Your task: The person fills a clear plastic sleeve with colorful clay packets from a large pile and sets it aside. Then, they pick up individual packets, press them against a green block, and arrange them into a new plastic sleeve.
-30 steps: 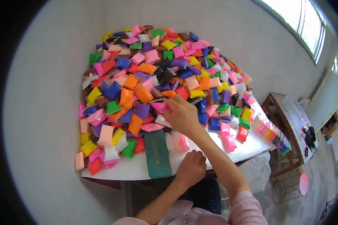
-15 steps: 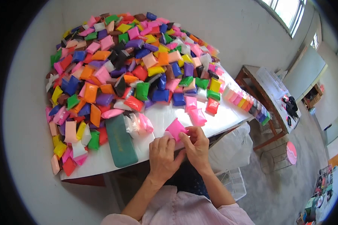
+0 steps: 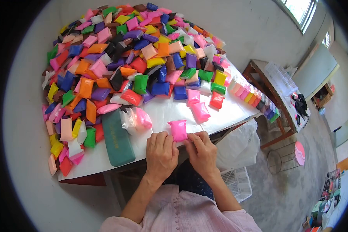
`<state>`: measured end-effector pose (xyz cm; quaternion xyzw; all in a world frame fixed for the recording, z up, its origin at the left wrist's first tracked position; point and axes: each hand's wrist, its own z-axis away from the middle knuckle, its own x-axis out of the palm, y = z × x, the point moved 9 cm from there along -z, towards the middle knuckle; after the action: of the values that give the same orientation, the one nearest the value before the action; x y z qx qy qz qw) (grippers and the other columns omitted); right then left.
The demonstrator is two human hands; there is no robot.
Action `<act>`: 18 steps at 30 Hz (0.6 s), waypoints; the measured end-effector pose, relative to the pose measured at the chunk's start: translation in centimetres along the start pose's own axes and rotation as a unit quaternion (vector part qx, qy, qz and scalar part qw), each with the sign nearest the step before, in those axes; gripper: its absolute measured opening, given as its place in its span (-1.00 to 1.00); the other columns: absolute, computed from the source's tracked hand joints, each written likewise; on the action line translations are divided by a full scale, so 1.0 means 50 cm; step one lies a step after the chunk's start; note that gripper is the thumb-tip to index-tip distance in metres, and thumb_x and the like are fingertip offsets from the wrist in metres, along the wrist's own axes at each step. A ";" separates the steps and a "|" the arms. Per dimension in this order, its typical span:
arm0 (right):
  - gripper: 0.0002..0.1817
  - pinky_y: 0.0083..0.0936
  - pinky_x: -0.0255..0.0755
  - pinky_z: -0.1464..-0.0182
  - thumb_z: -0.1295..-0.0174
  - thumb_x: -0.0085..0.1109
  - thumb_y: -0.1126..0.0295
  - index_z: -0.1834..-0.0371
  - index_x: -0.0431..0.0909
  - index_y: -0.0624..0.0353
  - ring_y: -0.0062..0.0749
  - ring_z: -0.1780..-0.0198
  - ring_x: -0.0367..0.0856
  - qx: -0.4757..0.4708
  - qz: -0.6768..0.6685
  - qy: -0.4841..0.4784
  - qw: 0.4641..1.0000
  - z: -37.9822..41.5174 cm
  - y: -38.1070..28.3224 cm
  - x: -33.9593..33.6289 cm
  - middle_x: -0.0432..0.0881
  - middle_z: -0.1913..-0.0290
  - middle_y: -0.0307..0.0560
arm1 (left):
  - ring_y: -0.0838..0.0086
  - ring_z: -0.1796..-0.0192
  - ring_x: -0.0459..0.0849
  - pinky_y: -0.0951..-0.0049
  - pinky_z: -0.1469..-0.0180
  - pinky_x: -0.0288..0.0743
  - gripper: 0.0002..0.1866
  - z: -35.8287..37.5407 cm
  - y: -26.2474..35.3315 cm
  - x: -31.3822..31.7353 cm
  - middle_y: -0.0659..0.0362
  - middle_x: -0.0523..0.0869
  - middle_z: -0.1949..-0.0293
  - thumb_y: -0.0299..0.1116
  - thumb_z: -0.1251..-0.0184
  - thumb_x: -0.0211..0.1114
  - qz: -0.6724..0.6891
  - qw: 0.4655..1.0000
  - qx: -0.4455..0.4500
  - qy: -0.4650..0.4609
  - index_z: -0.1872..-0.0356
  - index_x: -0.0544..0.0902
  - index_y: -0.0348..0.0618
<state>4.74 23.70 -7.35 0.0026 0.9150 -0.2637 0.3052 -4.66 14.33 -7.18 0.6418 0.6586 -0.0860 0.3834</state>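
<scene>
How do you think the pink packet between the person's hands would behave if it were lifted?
The pink packet would probably give softly rather than flop, as its glossy wrapper looks plumply filled. That shine suggests it may be slightly slippery. Its squarish, pillow-like shape makes rolling unlikely.

The white-topped counter [image 3: 162,113] bears a heap of colourful packets [image 3: 104,69]. A green case [image 3: 117,140] lies near its front edge, beside a clear bag with pink contents [image 3: 138,119].

Two hands [image 3: 161,156], two tables [image 3: 162,114], one green case [image 3: 119,143], one stool [image 3: 299,153] — packets [image 3: 178,130] too heaped to count.
</scene>
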 end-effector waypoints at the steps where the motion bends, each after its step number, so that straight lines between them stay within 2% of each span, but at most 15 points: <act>1: -0.79 -0.35 0.51 0.43 -0.21 0.35 0.43 0.11 0.62 0.18 -0.19 0.40 0.65 -0.006 -0.001 0.001 1.000 0.002 -0.003 0.000 0.57 0.25 -0.05 | 0.10 0.14 0.52 0.15 0.05 0.38 -0.81 0.000 0.001 0.002 0.03 0.56 0.17 -0.49 -0.18 0.31 -0.005 1.000 0.003 -0.002 0.19 0.57 -0.28; 7: -0.82 -0.38 0.47 0.48 -0.16 0.36 0.47 0.18 0.62 0.16 -0.25 0.43 0.62 -0.052 0.017 0.023 0.998 0.005 -0.003 -0.004 0.55 0.33 -0.11 | 0.12 0.16 0.51 0.15 0.06 0.39 -0.83 -0.009 -0.003 0.002 0.03 0.56 0.20 -0.50 -0.19 0.34 0.013 1.000 0.021 -0.005 0.23 0.58 -0.29; 18: -0.86 -0.37 0.42 0.50 -0.15 0.32 0.50 0.27 0.56 0.17 -0.23 0.50 0.57 -0.050 0.049 0.027 0.997 0.004 0.006 -0.001 0.50 0.40 -0.11 | 0.17 0.24 0.50 0.20 0.15 0.38 -0.86 -0.009 0.008 0.003 0.07 0.56 0.30 -0.56 -0.12 0.38 0.062 0.994 0.093 0.006 0.35 0.56 -0.25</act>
<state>4.95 23.87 -7.58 0.0391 0.9339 -0.2022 0.2922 -4.43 14.78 -6.81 0.7149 0.6088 -0.1194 0.3226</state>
